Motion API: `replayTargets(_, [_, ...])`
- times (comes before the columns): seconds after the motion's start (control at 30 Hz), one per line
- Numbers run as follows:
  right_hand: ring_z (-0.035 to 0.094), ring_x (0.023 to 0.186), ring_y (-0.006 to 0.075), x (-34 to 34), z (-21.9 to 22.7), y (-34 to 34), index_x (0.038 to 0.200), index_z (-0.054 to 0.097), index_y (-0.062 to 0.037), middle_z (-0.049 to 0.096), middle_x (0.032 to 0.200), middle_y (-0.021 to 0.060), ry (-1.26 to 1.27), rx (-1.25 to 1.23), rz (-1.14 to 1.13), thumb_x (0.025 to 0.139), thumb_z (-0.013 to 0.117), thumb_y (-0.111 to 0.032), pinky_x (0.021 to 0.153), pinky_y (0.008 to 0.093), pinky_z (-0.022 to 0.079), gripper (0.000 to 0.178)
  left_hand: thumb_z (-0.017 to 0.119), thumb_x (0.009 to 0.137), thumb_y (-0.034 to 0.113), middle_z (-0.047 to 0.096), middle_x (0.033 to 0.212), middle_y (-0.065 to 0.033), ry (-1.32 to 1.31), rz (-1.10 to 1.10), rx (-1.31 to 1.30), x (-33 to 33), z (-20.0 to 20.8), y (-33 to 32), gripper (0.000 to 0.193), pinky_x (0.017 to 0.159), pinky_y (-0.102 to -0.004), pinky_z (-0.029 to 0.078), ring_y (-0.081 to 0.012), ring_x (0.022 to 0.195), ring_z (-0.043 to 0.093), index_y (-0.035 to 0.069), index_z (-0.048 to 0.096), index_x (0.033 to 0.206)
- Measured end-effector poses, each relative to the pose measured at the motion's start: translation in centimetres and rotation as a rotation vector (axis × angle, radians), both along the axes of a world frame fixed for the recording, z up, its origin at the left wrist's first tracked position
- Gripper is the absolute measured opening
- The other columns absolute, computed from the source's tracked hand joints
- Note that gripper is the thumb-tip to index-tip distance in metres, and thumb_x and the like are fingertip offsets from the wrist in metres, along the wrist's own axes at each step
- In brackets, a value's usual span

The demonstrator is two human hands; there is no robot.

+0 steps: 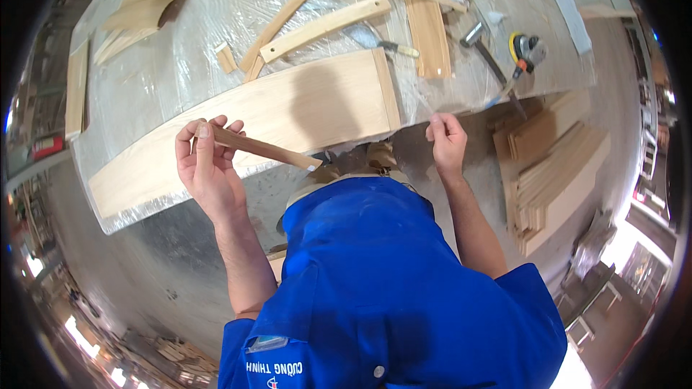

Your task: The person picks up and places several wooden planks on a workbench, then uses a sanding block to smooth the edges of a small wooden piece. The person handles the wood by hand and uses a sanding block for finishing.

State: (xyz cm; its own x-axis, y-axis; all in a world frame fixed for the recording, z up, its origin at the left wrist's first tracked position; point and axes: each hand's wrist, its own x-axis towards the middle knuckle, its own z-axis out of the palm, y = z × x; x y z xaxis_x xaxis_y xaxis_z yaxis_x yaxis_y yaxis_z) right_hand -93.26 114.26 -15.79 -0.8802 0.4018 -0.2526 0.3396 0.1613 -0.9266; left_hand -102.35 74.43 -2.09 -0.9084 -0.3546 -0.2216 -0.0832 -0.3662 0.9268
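Note:
My left hand (207, 166) grips one end of a narrow brown wood strip (263, 148), thumb on top and fingers spread behind. The strip slants toward my body, and a small whitish bit shows at its free end. To the right, past the table's front edge, my right hand (448, 140) is closed in a pinch. A thin, pale, see-through sliver (424, 102) sticks up from its fingertips; its kind is unclear. Beneath the strip, a long pale wood panel (245, 112) with a curved outer edge lies on the table, a darker strip (387, 90) along its right end.
Plastic sheeting (209, 29) covers the table. On it lie a drilled wood bar (324, 27), a brush (380, 40), a wide board (423, 21), a hammer (484, 50) and a round sander (528, 52) with a hose. Stacked boards (555, 173) stand at the right.

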Motion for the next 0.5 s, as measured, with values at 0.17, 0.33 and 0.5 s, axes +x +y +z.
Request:
replayTargets(0.17, [0.067, 0.087, 0.012, 5.1, -0.1, -6.2, 0.122, 0.067, -0.0022, 0.073, 0.1, 0.0061, -0.06, -0.089, -0.314, 0.102, 0.062, -0.012, 0.073, 0.0276, 0.054, 0.023, 0.058, 0.105, 0.01, 0.07, 0.111, -0.0214, -0.015, -0.235, 0.092, -2.6, -3.7, -0.7, 0.017, 0.086, -0.0413, 0.061, -0.0354, 0.099, 0.074, 0.002, 0.056, 0.12])
replayTargets(0.33, [0.067, 0.093, 0.0119, 4.8, 5.5, -10.1, 0.124, 0.067, -0.0008, 0.071, 0.111, 0.0085, 0.028, -0.026, -0.197, 0.099, 0.065, -0.01, 0.08, 0.0265, 0.054, 0.027, 0.051, 0.106, 0.007, 0.069, 0.115, -0.0252, -0.093, -0.346, 0.225, -3.3, -5.0, 4.1, 0.016, 0.093, -0.0451, 0.062, -0.0398, 0.108, 0.071, 0.001, 0.051, 0.121])
replayTargets(0.5, [0.067, 0.099, 0.0204, 3.3, 11.6, -11.5, 0.125, 0.068, -0.0037, 0.065, 0.121, 0.0114, 0.29, 0.254, 0.176, 0.086, 0.079, -0.009, 0.08, 0.0306, 0.055, 0.041, 0.049, 0.106, 0.005, 0.068, 0.116, -0.0273, -0.118, -0.384, 0.272, -2.3, -4.0, 7.5, 0.017, 0.093, -0.0449, 0.062, -0.0402, 0.11, 0.07, 0.001, 0.048, 0.123])
